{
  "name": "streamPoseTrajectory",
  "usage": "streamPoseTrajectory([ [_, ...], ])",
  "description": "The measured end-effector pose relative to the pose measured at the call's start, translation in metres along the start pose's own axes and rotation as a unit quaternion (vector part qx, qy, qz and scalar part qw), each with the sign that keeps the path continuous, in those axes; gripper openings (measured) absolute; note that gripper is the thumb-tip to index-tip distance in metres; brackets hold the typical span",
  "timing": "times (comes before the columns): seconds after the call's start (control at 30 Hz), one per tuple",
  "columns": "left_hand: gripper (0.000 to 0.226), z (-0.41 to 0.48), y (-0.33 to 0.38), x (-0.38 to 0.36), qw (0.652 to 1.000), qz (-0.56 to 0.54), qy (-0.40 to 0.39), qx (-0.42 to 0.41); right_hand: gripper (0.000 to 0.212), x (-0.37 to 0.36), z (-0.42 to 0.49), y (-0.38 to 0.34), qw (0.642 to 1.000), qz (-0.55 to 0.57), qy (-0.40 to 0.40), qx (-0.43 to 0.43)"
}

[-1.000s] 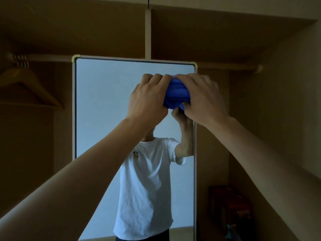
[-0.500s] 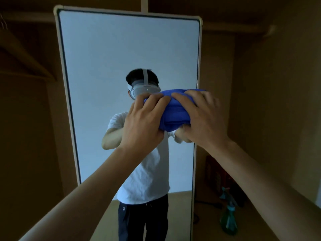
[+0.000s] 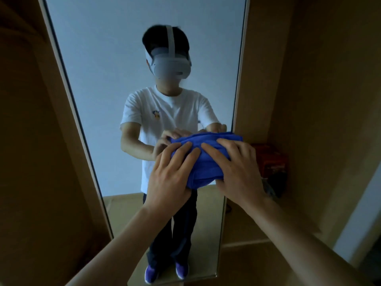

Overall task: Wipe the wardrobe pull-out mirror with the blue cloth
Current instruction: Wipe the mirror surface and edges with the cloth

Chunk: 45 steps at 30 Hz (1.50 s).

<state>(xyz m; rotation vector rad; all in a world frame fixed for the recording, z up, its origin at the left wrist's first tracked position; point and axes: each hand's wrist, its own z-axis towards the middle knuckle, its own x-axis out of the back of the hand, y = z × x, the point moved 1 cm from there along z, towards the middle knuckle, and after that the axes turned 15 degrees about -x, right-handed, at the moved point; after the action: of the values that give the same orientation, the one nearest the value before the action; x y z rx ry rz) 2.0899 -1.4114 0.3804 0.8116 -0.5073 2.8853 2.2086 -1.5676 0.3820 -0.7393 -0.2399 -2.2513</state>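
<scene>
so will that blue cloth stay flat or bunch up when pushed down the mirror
Probably floppy: the blue cloth is bunched in folds under the left hand and right hand. Likely light, since spread fingers alone press it to the mirror. Pushing may bunch it further.

both hands, left hand [image 3: 172,178] and right hand [image 3: 239,172], are pressing the bunched blue cloth [image 3: 203,159] against the mirror [image 3: 103,79] near its right edge.

a bunched blue cloth [image 3: 208,159] lies pressed against the tall upright mirror [image 3: 107,83], by its right edge.
</scene>
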Motion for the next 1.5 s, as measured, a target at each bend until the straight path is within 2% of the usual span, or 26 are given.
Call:
streamPoseTrajectory([
  [0.13, 0.059, -0.039, 0.016, -0.021, 0.999, -0.012, -0.046, 0.02, 0.072, -0.023, -0.041, 0.001, 0.999, -0.013, -0.036, 0.0],
  [0.3, 0.051, -0.085, 0.031, -0.043, 0.994, -0.03, -0.101, 0.02, 0.077, -0.049, -0.091, 0.002, 0.996, -0.028, -0.087, 0.005],
  [0.4, 0.061, -0.109, 0.04, -0.056, 0.991, -0.043, -0.127, 0.031, 0.082, -0.062, -0.118, 0.002, 0.992, -0.028, -0.12, 0.004],
  [0.57, 0.069, -0.146, 0.055, -0.076, 0.982, -0.071, -0.17, 0.045, 0.075, -0.087, -0.159, 0.004, 0.99, -0.018, -0.142, 0.003],
  [0.9, 0.057, -0.235, 0.099, -0.131, 0.948, -0.118, -0.278, 0.098, 0.05, -0.167, -0.28, 0.01, 0.977, -0.003, -0.211, -0.011],
  [1.17, 0.044, -0.295, 0.121, -0.175, 0.939, -0.146, -0.292, 0.112, 0.043, -0.206, -0.342, 0.015, 0.972, -0.003, -0.233, -0.015],
  [1.37, 0.045, -0.319, 0.137, -0.196, 0.908, -0.176, -0.338, 0.174, 0.042, -0.23, -0.377, 0.013, 0.962, -0.003, -0.271, -0.035],
  [1.5, 0.057, -0.332, 0.146, -0.207, 0.88, -0.198, -0.379, 0.205, 0.045, -0.244, -0.399, 0.009, 0.95, -0.008, -0.308, -0.058],
])
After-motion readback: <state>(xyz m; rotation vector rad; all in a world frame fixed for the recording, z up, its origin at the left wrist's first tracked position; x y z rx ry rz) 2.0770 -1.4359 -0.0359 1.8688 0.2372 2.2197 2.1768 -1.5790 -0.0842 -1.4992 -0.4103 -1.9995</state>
